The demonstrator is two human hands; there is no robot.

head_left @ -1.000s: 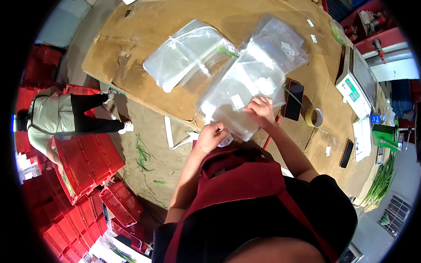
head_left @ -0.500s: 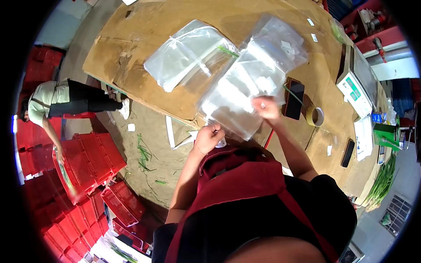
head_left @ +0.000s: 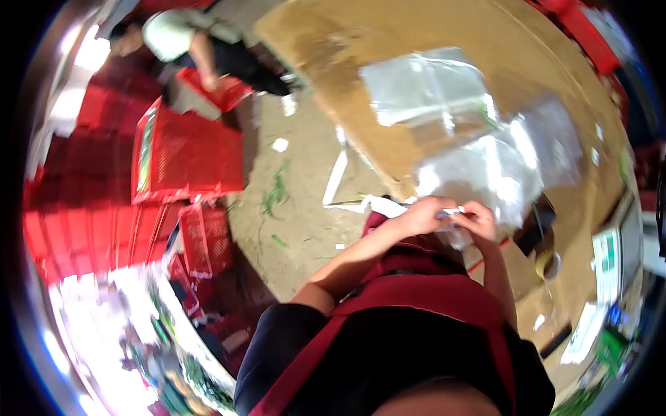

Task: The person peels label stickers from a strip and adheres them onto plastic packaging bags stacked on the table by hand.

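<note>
Your left hand (head_left: 424, 216) and right hand (head_left: 481, 223) meet in front of your apron (head_left: 423, 295), curled fingertips pinching a small white piece (head_left: 453, 211) between them; blur hides its detail. Just beyond, clear plastic bags (head_left: 479, 166) lie on the table (head_left: 347, 52). The tape roll (head_left: 548, 265) sits to the right. Farther left, a co-worker (head_left: 229, 62) bends beside red crates (head_left: 194, 152).

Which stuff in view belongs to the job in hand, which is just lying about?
Likely in the job:
small white flat piece at the fingers of left hand and right hand
clear flat plastic bags just beyond

Probably lying about:
black rectangular phone
yellow round tape roll
green stringy plant scraps
</note>
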